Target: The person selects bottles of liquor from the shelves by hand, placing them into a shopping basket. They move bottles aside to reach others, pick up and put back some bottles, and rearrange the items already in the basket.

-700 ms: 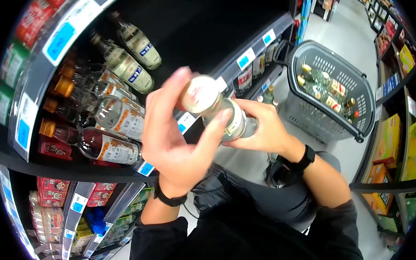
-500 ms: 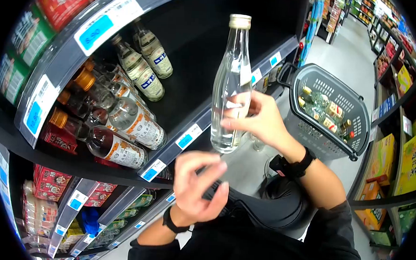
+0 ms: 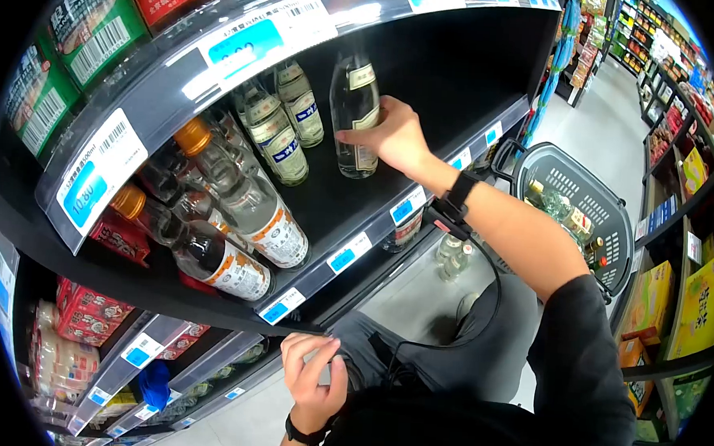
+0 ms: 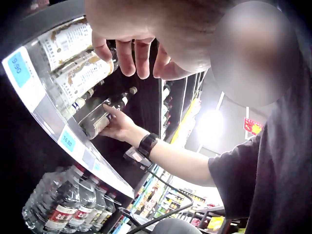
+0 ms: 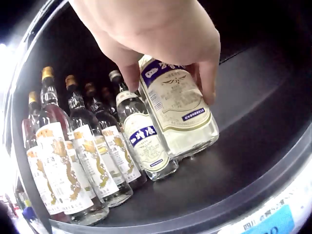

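Observation:
My right hand (image 3: 394, 136) grips a clear glass liquor bottle (image 3: 354, 102) around its body, inside the dark shelf. The bottle's cream label with a blue band (image 5: 178, 97) faces the right wrist camera. It stands nearly upright, its base close over the shelf board, right beside two similar bottles (image 3: 279, 146). My left hand (image 3: 314, 378) hangs low in front of the shelf edge, fingers loosely curled, with nothing in it. In the left wrist view, the left hand's fingers (image 4: 141, 58) hang down above the right hand and the bottle.
Left of the similar bottles stand several orange-capped bottles (image 3: 272, 223). Price tags line the shelf lip (image 3: 347, 255). A grey basket (image 3: 616, 208) with bottles inside stands on the aisle floor to the right. Small clear bottles (image 3: 454, 260) stand on the floor near my knee.
The bottle has gone from in front of me, tipped, into the shelf in my right hand. My left hand has come off the bottle and dropped lower.

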